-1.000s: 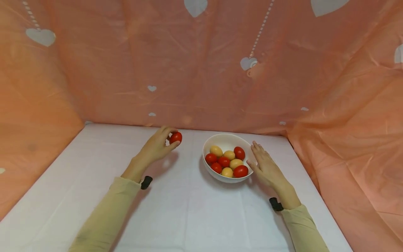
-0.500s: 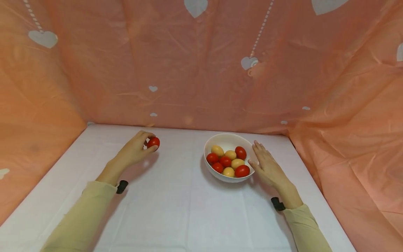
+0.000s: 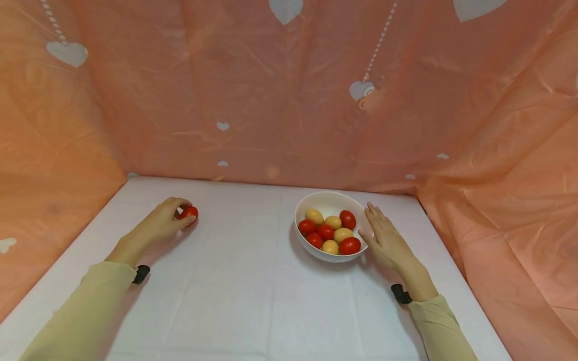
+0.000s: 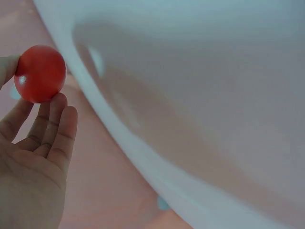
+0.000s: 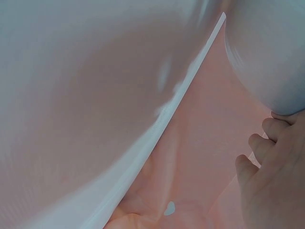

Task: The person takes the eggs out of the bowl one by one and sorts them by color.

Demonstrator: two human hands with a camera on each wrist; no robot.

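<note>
With thumb and fingertips, my left hand [image 3: 159,219] pinches a smooth, glossy red tomato [image 3: 189,214] at the left side of the table; the left wrist view shows the same tomato [image 4: 40,74] close up. It is low over the cloth; whether it touches I cannot tell. Right of centre stands a white bowl [image 3: 331,257] with several red and pale yellow tomatoes, such as a red one [image 3: 349,245] and a yellow one [image 3: 314,216]. My right hand [image 3: 389,244] lies with straight fingers against the bowl's right side; its fingertips meet the bowl [image 5: 271,62] in the right wrist view.
A white cloth covers the table [image 3: 235,301]. Behind it and along both sides hangs an orange-pink curtain [image 3: 271,110] with pale hearts. The bowl stands near the table's back edge. Each wrist wears a small black camera.
My left hand has carried the red tomato leftward, away from the bowl, and lower toward the table. The right hand stays against the bowl. The view has shifted slightly.
</note>
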